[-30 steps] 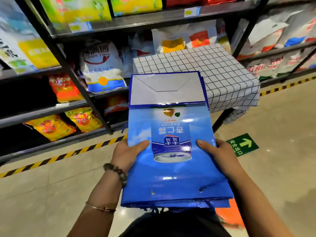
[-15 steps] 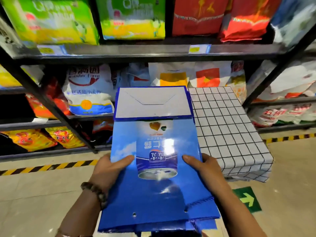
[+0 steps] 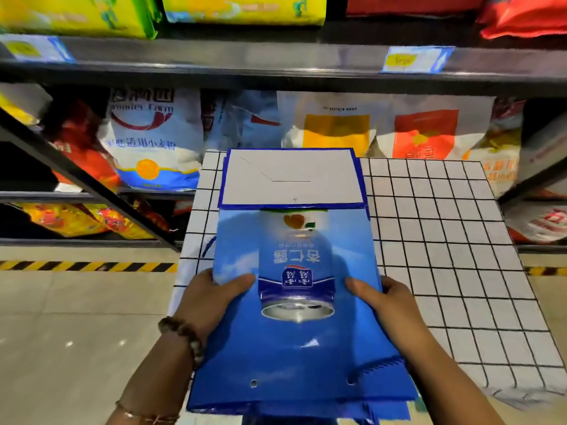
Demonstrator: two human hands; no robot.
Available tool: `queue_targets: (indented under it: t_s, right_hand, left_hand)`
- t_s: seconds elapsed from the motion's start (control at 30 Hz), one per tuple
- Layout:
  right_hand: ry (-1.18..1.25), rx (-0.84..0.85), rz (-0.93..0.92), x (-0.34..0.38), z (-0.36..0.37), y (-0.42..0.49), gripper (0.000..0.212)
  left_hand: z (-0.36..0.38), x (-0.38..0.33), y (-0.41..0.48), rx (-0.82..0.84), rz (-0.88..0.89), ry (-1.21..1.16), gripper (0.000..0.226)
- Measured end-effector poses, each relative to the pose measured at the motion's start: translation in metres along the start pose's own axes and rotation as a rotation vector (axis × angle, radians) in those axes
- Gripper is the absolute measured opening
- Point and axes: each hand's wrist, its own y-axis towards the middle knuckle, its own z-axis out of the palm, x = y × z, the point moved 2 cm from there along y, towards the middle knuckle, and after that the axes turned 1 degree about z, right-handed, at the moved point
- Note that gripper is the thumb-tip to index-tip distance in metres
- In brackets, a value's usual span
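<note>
Fingers (image 3: 241, 283) of the left hand (image 3: 211, 299) are clamped on the left edge of a flat, folded, glossy blue paper gift bag (image 3: 294, 348) printed with a drinks can, thumb on top. The right hand (image 3: 388, 303) grips the right edge the same way. The bag tops a stack of like bags above the near left part of the white, black-gridded cloth counter (image 3: 445, 240). Whether it touches the counter is unclear. Behind the counter, a dark metal shelf (image 3: 276, 61) holds printed sacks (image 3: 153, 139).

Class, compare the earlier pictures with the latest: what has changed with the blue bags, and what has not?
The stack of blue bags has been carried forward: earlier short of the checked table, its far end is now over the table's left part. The left hand and right hand still grip its sides, thumbs on top.
</note>
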Motion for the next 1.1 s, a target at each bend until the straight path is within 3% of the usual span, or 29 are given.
queue_targets:
  t_s: [0.47, 0.7, 0.8, 0.93, 1.03, 1.1]
  right_hand:
    - [-0.136, 0.115, -0.113, -0.018, 0.005, 0.055, 0.011]
    - [-0.23, 0.126, -0.22, -0.026, 0.001, 0.07, 0.021]
    - [-0.265, 0.091, -0.277, -0.027, -0.001, 0.074, 0.029]
    - [-0.222, 0.104, -0.322, -0.03, -0.001, 0.069, 0.043]
    - [-0.129, 0.183, -0.333, -0.033, 0.001, 0.056, 0.031]
    - [-0.068, 0.25, -0.308, -0.033, 0.004, 0.049, 0.031]
  left_hand:
    - [-0.002, 0.019, 0.045, 0.017, 0.182, 0.169, 0.009]
    - [-0.003, 0.025, 0.053, 0.071, 0.366, 0.247, 0.009]
    - [-0.005, 0.024, 0.055, 0.062, 0.394, 0.339, 0.025]
    - [-0.004, 0.021, 0.056, -0.024, 0.406, 0.484, 0.025]
    - [-0.004, 0.019, 0.044, -0.029, 0.365, 0.586, 0.069]
    - [-0.007, 0.018, 0.034, -0.07, 0.35, 0.748, 0.072]
